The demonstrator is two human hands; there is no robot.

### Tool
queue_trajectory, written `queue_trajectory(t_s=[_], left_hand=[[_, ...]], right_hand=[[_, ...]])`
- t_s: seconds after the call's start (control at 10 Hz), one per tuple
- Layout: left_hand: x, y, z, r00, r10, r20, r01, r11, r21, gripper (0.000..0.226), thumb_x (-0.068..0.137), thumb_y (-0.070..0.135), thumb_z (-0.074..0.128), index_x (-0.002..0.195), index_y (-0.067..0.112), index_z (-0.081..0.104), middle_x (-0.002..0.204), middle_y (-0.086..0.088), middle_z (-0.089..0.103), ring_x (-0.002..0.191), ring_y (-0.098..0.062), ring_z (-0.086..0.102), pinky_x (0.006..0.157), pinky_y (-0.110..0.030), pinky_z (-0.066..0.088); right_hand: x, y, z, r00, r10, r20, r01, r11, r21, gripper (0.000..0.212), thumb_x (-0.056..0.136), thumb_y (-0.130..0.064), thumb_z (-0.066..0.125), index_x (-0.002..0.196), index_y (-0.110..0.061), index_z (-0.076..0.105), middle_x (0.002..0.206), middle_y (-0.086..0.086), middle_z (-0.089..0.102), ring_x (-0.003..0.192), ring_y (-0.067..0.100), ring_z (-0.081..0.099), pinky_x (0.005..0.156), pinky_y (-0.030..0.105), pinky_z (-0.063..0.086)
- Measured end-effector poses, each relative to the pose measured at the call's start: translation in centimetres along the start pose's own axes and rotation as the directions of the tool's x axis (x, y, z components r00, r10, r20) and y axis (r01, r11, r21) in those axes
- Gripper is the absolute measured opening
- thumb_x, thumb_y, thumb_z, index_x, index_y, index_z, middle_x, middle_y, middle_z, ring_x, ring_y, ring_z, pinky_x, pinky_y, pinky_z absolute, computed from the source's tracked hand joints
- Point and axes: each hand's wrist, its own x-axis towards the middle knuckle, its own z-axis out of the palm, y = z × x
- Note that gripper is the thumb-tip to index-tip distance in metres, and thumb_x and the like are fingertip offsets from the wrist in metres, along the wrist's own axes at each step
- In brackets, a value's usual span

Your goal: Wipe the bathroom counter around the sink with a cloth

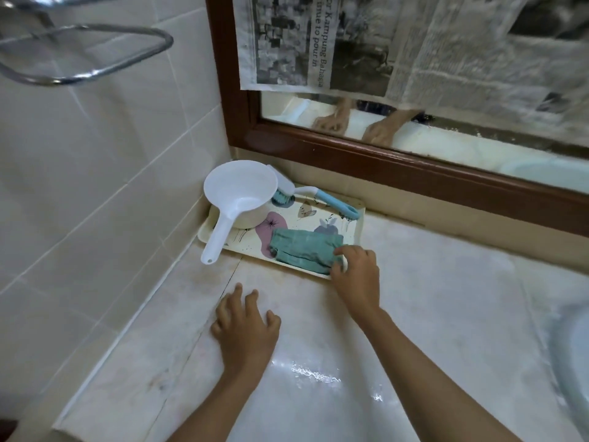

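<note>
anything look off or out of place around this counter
Yes: newspaper hangs over the mirror, covering most of the glass. A wet patch glistens on the counter near the front edge. The right hand touches the teal cloth in the tray.

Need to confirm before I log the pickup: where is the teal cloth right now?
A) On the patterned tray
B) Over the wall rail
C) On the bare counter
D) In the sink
A: the teal cloth lies on the patterned tray, with the right hand on its near end.

Left hand (245,330) flat, right hand (357,275) pinching.
</note>
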Motion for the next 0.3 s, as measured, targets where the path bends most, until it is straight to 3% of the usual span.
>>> queue_trajectory(t_s=[0.1, 0.2, 0.3], left_hand=[[-0.3, 2.2, -1.0, 0.995, -0.037, 0.093, 0.048, 0.991, -0.127, 0.037, 0.083, 0.030, 0.063, 0.120, 0.024, 0.061, 0.147, 0.000, 0.038, 0.134, -0.025, 0.028, 0.102, -0.044, 0.029], [-2.0, 5.5, -1.6, 0.991, 0.090, 0.096, -0.051, 0.936, -0.347, 0.026, 0.084, 0.024, 0.063, 0.110, 0.026, 0.061, 0.131, 0.005, 0.046, 0.124, -0.020, 0.040, 0.099, -0.036, 0.034], [-6.1, 7.2, -1.6, 0.967, 0.243, 0.074, -0.171, 0.836, -0.521, 0.027, 0.076, 0.019, 0.068, 0.088, 0.041, 0.059, 0.106, 0.014, 0.051, 0.108, -0.018, 0.056, 0.089, -0.028, 0.042]], right_hand=[[-4.2, 1.6, -2.4, 0.993, 0.119, -0.014, -0.114, 0.978, 0.172, 0.026, 0.084, -0.008, 0.059, 0.107, -0.017, 0.066, 0.114, -0.003, 0.064, 0.111, 0.019, 0.046, 0.081, 0.023, 0.035], [-7.9, 4.0, -5.2, 0.978, 0.209, -0.019, -0.195, 0.939, 0.284, 0.022, 0.083, -0.008, 0.062, 0.097, -0.024, 0.066, 0.103, -0.007, 0.065, 0.101, 0.016, 0.055, 0.072, 0.018, 0.036], [-13.0, 6.5, -7.8, 0.937, 0.345, -0.053, -0.296, 0.866, 0.402, 0.030, 0.078, -0.005, 0.068, 0.078, -0.035, 0.065, 0.084, -0.013, 0.068, 0.077, 0.006, 0.062, 0.066, 0.014, 0.043]])
